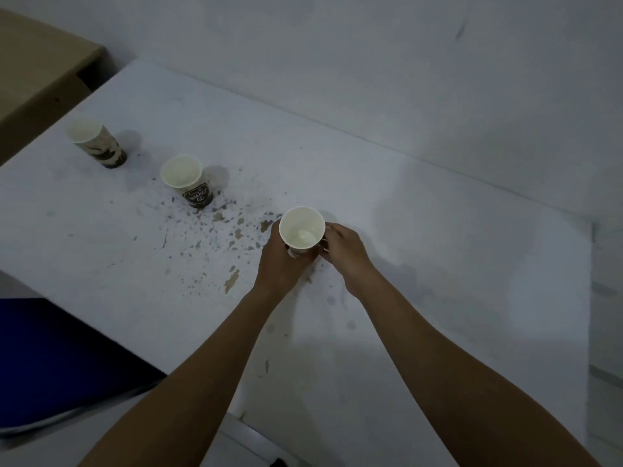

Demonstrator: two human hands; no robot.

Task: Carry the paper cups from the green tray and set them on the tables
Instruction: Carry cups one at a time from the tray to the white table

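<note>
On the white table (455,281), head view, we list: one printed paper cup (301,230), upright, long axis vertical, mouth up. Our left hand (281,264) grips its wall at 8 o'clock and our right hand (344,247) at 3 o'clock, both equally near. We cannot tell whether its base touches the tabletop. Toward 10 o'clock stand the nearer cup (183,178) and the farther cup (96,143). Green tray: not seen.

A plain, dim indoor room, more office or classroom than home. A white table (438,264) with chipped, speckled paint stands against a bare white wall (371,45). A tan tabletop (33,72) stands just beside it.
</note>
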